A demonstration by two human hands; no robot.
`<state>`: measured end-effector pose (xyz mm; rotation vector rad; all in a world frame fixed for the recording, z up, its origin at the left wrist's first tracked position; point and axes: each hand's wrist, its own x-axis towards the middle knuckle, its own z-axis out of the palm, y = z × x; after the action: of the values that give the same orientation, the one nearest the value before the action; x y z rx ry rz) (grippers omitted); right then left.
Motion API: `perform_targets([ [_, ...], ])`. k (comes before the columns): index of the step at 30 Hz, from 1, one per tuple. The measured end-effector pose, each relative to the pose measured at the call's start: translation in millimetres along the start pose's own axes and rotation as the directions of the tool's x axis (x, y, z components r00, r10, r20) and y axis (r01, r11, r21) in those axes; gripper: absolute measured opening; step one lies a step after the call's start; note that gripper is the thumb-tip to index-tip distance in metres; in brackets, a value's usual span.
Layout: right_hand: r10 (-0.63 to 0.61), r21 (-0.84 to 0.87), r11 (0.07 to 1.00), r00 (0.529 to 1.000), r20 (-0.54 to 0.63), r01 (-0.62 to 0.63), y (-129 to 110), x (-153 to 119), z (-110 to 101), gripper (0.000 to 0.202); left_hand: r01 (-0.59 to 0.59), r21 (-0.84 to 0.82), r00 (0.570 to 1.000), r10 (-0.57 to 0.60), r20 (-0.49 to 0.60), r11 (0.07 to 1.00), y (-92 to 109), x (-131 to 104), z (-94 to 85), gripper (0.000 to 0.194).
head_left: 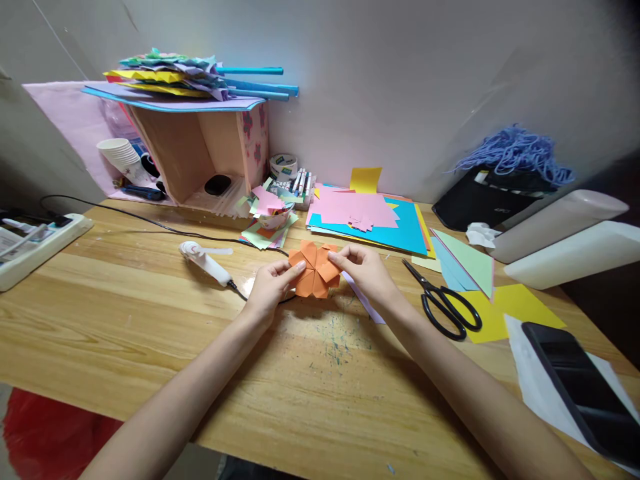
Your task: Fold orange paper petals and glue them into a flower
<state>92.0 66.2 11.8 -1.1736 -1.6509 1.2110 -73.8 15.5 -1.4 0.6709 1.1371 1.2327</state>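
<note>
At frame centre: an orange folded paper piece (316,268) lies on the wooden table (150,313), held between both hands.
Left hand: the left hand (273,283) comes in from the lower left; its fingers are loosely curled, with the thumb and fingertips (299,266) pinching the left edge of the orange piece.
Right hand: the right hand (366,269) comes in from the lower right; its fingers are half closed, with the fingertips (334,257) nipping the upper right flaps of the same piece.
Orange piece: many-pointed, flower-like, flat or nearly flat on the table; whether it is lifted clear of the wood I cannot tell.
Under the right hand: a pale lilac paper strip (367,305) lies on the table, running toward the lower right.
Left of the hands: a white glue gun (206,261) rests on the table, its black cord trailing toward the left hand's wrist.
Right of the hands: black-handled scissors (443,301) lie closed, just beside yellow paper (520,307).
Upper centre: a stack of pink and blue sheets (370,220) sits near the wall.
Upper left: a cardboard shelf box (200,153) carries more coloured paper on top.
Lower right: a dark phone (580,380) lies on a white sheet.
</note>
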Motion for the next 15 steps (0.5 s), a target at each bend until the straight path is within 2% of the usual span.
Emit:
perform_targets([
  [4,0.008,0.008,1.000,0.998,0.060,-0.009,-7.5,1.4,-6.2,0.026,-0.025,-0.019,0.999,0.025,0.020,1.000,1.3,0.1,-0.8,0.032],
  [8,-0.125,-0.039,0.991,0.992,-0.024,0.124,-13.6,5.9,-23.3,0.017,-0.047,-0.026,0.998,0.046,-0.044,0.999,4.5,2.5,-4.5,0.025],
  [10,-0.260,-0.062,0.964,0.965,-0.018,0.259,-17.9,6.2,-33.2,0.008,-0.043,-0.035,0.998,0.041,-0.053,0.998,6.1,3.8,-6.0,0.022],
  [12,-0.403,-0.101,0.908,0.913,0.065,0.407,-23.0,4.9,-41.1,0.006,-0.026,-0.070,1.000,0.025,-0.018,0.997,6.8,4.7,-6.4,0.021],
  [15,-0.506,-0.141,0.835,0.844,0.178,0.531,-28.3,2.8,-47.2,0.011,-0.012,-0.102,0.999,0.015,0.035,0.995,5.8,4.5,-5.3,0.020],
])
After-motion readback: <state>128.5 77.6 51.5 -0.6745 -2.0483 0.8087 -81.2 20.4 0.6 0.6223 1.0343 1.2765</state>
